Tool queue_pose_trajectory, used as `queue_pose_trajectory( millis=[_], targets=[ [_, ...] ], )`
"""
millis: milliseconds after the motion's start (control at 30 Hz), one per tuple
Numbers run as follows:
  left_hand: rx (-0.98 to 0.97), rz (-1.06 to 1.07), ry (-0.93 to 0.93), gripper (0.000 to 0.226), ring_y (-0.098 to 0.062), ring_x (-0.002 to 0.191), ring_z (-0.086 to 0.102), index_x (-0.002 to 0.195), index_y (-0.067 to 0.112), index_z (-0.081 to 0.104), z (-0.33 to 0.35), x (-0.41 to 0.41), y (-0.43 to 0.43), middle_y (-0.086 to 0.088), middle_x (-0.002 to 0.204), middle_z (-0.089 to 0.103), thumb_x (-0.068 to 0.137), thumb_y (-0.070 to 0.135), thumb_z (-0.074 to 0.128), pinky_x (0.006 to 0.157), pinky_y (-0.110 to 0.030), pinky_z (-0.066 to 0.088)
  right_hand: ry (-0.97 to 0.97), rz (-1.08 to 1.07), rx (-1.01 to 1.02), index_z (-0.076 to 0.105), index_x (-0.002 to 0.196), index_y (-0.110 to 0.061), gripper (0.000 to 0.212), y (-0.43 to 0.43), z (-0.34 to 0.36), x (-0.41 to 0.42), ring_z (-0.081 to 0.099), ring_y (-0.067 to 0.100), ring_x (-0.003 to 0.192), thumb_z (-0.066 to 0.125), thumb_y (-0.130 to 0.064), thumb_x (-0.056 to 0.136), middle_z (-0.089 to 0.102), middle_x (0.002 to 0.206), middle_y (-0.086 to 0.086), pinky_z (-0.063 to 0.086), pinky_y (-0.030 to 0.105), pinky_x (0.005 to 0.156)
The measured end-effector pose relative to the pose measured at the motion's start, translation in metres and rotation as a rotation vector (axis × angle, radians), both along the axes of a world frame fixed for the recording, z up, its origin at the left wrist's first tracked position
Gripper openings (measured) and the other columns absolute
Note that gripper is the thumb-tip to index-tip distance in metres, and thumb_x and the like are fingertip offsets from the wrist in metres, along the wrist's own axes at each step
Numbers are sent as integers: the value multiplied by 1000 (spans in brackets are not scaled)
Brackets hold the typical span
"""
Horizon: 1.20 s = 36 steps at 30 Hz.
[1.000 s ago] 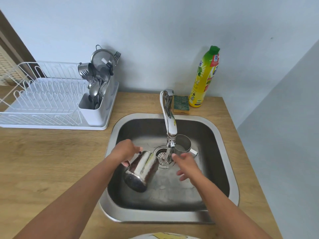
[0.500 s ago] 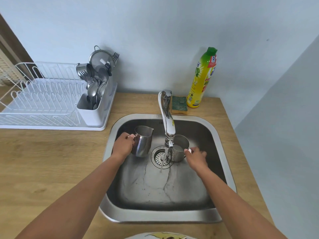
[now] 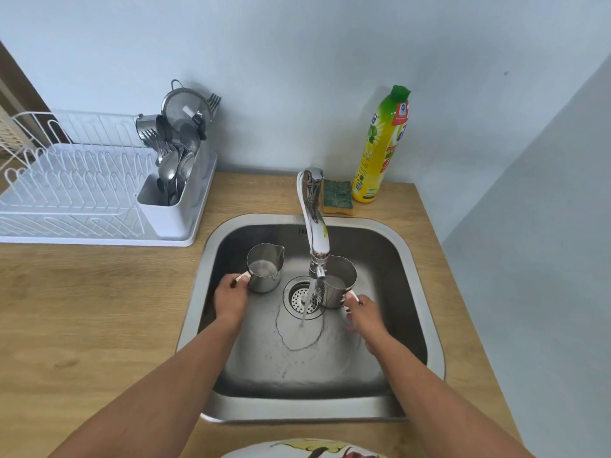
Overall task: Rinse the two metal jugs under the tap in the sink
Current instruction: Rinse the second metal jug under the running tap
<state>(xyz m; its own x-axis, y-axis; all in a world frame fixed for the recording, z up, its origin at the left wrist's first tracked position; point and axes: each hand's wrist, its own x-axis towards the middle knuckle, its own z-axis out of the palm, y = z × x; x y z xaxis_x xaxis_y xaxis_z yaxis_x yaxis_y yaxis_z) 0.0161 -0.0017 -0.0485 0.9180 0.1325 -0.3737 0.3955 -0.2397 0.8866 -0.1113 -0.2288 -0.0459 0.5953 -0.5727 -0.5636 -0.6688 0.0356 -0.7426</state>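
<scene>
Two metal jugs stand upright in the steel sink (image 3: 415,259). The left jug (image 3: 264,267) sits left of the drain, and my left hand (image 3: 231,297) grips its handle. The right jug (image 3: 339,282) stands right of the drain, partly behind the tap (image 3: 314,226). My right hand (image 3: 362,312) holds that jug's handle. Water runs from the tap spout in a thin stream between the two jugs and lands on the sink floor near the drain (image 3: 301,295). Both jugs hold a little water.
A white dish rack (image 3: 76,193) with a cutlery holder full of utensils stands on the wooden counter (image 3: 82,309) at the left. A green sponge (image 3: 337,193) and a yellow dish soap bottle (image 3: 380,147) sit behind the sink. A plate edge (image 3: 304,451) shows at the bottom.
My left hand turned the left jug from tilted to upright and set it left of the drain. My right hand moved from the water stream to the right jug's handle.
</scene>
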Motion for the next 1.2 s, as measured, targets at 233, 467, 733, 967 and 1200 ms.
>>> queue_pose_trajectory(
  millis=[233, 467, 733, 967, 1200],
  targets=[
    [29, -17, 91, 29, -29, 102, 64, 111, 8, 65, -2, -3, 2, -9, 104, 68, 91, 28, 64, 89, -41, 50, -130, -103, 119, 58, 73, -16, 29, 11, 14, -3, 57, 21, 88, 52, -29, 98, 61, 91, 3, 52, 37, 71],
    [298, -99, -201, 58, -29, 129, 38, 138, 24, 40, 39, -44, -16, -9, 147, 33, 85, 14, 64, 99, -44, 44, -190, 7, 145, 64, 68, -14, 24, 19, 36, -20, 57, 20, 71, 59, -18, 91, 65, 79, 6, 52, 35, 68],
    [243, -733, -190, 95, -14, 129, 40, 146, 31, 33, 44, -66, -26, 4, 136, 40, 63, 17, 78, 110, -33, 39, -215, 144, 5, 72, 73, -8, 20, 20, 59, -36, 60, 18, 75, 65, -19, 88, 71, 80, 7, 53, 31, 64],
    [40, -827, -156, 67, -12, 90, 67, 113, 35, 54, 53, -65, -48, 10, 105, 66, 66, -3, 82, 76, -15, 54, -239, 251, -223, 78, 86, -22, 13, 6, 73, -45, 67, 14, 88, 66, -25, 90, 74, 91, -8, 57, 38, 85],
    [147, -757, -297, 53, -7, 102, 65, 110, 41, 57, 64, -60, -61, 16, 109, 69, 69, 22, 82, 90, -32, 54, -290, 223, -245, 75, 91, -17, 14, -5, 74, -47, 62, 19, 84, 62, -21, 94, 65, 86, -1, 51, 38, 87]
  ],
)
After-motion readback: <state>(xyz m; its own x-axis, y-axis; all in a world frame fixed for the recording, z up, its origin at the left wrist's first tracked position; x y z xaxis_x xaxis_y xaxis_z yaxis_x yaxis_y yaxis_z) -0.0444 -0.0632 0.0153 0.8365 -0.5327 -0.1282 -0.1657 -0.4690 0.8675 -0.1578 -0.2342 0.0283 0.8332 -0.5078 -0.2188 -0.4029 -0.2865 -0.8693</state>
